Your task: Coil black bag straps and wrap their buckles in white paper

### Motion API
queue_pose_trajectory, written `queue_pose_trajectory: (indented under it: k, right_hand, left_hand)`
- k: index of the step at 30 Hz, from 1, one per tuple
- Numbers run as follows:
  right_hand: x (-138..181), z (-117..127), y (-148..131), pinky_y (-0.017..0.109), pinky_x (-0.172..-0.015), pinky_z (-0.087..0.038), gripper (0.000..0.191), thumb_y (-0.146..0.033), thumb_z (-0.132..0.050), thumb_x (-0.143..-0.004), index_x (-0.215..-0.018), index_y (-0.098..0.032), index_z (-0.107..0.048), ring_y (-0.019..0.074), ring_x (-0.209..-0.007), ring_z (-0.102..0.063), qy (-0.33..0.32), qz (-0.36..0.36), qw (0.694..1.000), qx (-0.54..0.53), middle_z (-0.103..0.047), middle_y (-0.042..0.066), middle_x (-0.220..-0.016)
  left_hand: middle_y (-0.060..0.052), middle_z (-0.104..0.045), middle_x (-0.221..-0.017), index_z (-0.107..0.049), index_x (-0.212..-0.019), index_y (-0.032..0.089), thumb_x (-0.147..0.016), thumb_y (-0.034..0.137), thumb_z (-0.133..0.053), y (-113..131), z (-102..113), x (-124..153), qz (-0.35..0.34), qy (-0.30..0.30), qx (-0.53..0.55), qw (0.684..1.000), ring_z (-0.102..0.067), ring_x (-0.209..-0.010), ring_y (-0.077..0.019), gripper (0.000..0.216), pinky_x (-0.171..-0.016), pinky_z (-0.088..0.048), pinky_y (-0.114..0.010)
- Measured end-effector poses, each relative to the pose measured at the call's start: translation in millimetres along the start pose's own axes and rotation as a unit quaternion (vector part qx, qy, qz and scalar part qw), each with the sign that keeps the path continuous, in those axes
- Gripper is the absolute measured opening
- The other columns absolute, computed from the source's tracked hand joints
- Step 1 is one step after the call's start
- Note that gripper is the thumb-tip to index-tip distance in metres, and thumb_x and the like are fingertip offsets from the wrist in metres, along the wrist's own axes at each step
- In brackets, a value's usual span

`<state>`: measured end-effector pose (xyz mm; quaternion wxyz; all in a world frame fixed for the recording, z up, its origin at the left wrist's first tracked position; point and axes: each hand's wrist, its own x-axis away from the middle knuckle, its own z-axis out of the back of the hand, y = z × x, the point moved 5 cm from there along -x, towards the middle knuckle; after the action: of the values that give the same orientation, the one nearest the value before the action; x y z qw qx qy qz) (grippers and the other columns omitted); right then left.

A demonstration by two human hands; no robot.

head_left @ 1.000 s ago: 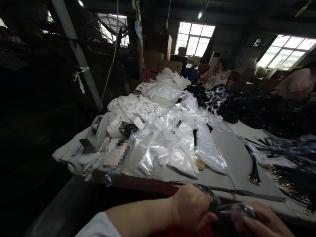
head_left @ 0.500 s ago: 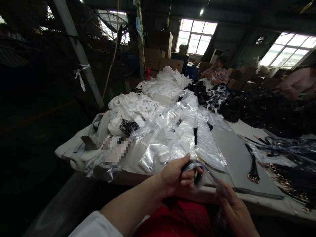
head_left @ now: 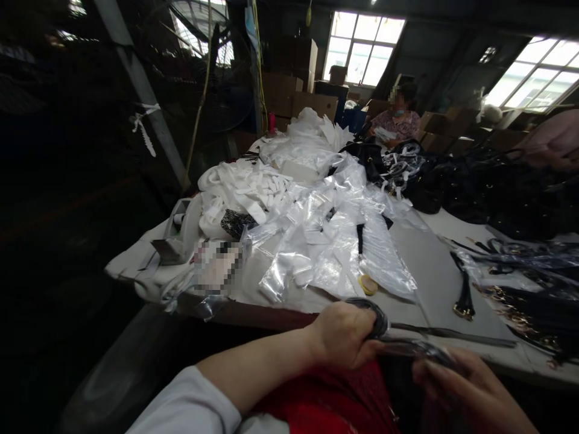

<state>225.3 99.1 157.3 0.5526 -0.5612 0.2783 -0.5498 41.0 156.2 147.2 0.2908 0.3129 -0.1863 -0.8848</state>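
Note:
A black strap (head_left: 379, 318) in clear plastic film is coiled around the fingers of my left hand (head_left: 341, 334), which is closed on it just in front of the table edge. From the coil the strap runs to the right into my right hand (head_left: 468, 380), whose fingers pinch it lower down. My right hand is somewhat blurred, and the strap's tail below it is hard to make out. A small yellow-rimmed roll of tape (head_left: 368, 284) lies on the table just beyond my left hand.
Clear plastic bags (head_left: 316, 241) heap over the table's middle. White strips (head_left: 239, 187) and a tape dispenser (head_left: 178, 235) sit at left. On the right lie black straps with gold buckles (head_left: 464, 289) and black bags (head_left: 506, 193). A co-worker (head_left: 398, 114) sits at the far side.
My left hand has turned over, back upward, and the strap forms a tighter coil in it. My right hand has moved right. The roll of tape now shows plainly.

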Motion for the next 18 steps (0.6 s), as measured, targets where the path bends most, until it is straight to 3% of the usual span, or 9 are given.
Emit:
queue_pose_trajectory:
  k: [2, 4, 6, 8, 11, 13, 16, 18]
  right_hand:
    - [-13, 9, 0, 0.024, -0.047, -0.042, 0.044, -0.057, -0.064, -0.080, -0.072, -0.014, -0.067, 0.0139, -0.052, -0.051, -0.031, -0.009, 0.999, 0.003, -0.057, 0.004, -0.062]
    - [-24, 6, 9, 0.023, -0.050, -0.042, 0.044, -0.057, -0.066, -0.079, -0.071, -0.014, -0.066, 0.0129, -0.054, -0.051, -0.100, -0.033, 0.994, 0.006, -0.057, 0.002, -0.062]
    - [-29, 0, 26, 0.022, -0.051, -0.042, 0.043, -0.057, -0.063, -0.082, -0.082, -0.014, -0.068, 0.0122, -0.055, -0.052, -0.157, -0.079, 0.984, 0.005, -0.059, 0.002, -0.066]
    - [-29, -2, 43, 0.023, -0.052, -0.043, 0.045, -0.057, -0.062, -0.083, -0.101, -0.016, -0.070, 0.0132, -0.058, -0.054, -0.189, -0.110, 0.976, 0.001, -0.063, 0.003, -0.074]
    - [-29, 7, 51, 0.028, -0.060, -0.048, 0.067, -0.060, -0.071, -0.072, -0.124, -0.018, -0.062, 0.0184, -0.069, -0.059, -0.158, -0.053, 0.986, -0.008, -0.066, 0.005, -0.082]
    - [-31, 22, 51, 0.032, -0.071, -0.051, 0.074, -0.056, -0.077, -0.066, -0.129, -0.022, -0.059, 0.0229, -0.081, -0.062, -0.087, 0.000, 0.996, 0.009, -0.068, 0.007, -0.093]
    - [-33, 41, 55, 0.034, -0.080, -0.051, 0.059, -0.050, -0.076, -0.072, -0.124, -0.026, -0.063, 0.0250, -0.092, -0.062, 0.019, 0.004, 0.998, 0.061, -0.068, 0.008, -0.106]
    - [-34, 40, 60, 0.030, -0.068, -0.051, 0.050, -0.056, -0.068, -0.078, -0.115, -0.023, -0.068, 0.0206, -0.074, -0.061, 0.023, -0.020, 0.996, 0.078, -0.068, 0.005, -0.084]
  left_hand:
    - [-0.002, -0.054, -0.062, -0.052, -0.070, 0.019, -0.091, 0.050, -0.039, 3, 1, 2, 0.020, -0.064, 0.049, 0.997, -0.050, -0.056, -0.0147, 0.040, -0.054, -0.037, -0.026]
    - [0.002, -0.044, -0.053, -0.043, -0.059, 0.019, -0.094, 0.049, -0.036, 3, 7, 3, 0.056, -0.132, 0.170, 0.975, -0.041, -0.048, -0.0105, 0.047, -0.049, -0.031, -0.023]
    - [0.004, -0.035, -0.047, -0.036, -0.053, 0.019, -0.094, 0.054, -0.034, -1, 10, 4, 0.113, -0.205, 0.322, 0.917, -0.033, -0.043, -0.0081, 0.054, -0.046, -0.026, -0.023]
    - [0.005, -0.032, -0.042, -0.041, -0.052, 0.019, -0.091, 0.063, -0.037, -10, 13, 9, 0.193, -0.245, 0.461, 0.831, -0.028, -0.038, -0.0071, 0.058, -0.041, -0.023, -0.023]
    - [0.008, -0.026, -0.034, -0.060, -0.063, 0.017, -0.089, 0.065, -0.042, -30, 17, 18, 0.283, -0.212, 0.604, 0.715, -0.020, -0.030, -0.0064, 0.057, -0.038, -0.025, -0.023]
    - [0.010, -0.023, -0.032, -0.065, -0.067, 0.014, -0.090, 0.061, -0.044, -46, 22, 22, 0.310, -0.174, 0.652, 0.669, -0.017, -0.028, -0.0052, 0.056, -0.039, -0.032, -0.022]
    - [0.010, -0.023, -0.031, -0.065, -0.065, 0.011, -0.094, 0.056, -0.038, -67, 31, 24, 0.332, -0.128, 0.705, 0.613, -0.014, -0.026, -0.0035, 0.060, -0.038, -0.036, -0.020]
    - [0.010, -0.022, -0.032, -0.065, -0.065, 0.009, -0.098, 0.052, -0.029, -76, 40, 20, 0.332, -0.094, 0.744, 0.573, -0.013, -0.026, -0.0030, 0.064, -0.038, -0.036, -0.018]
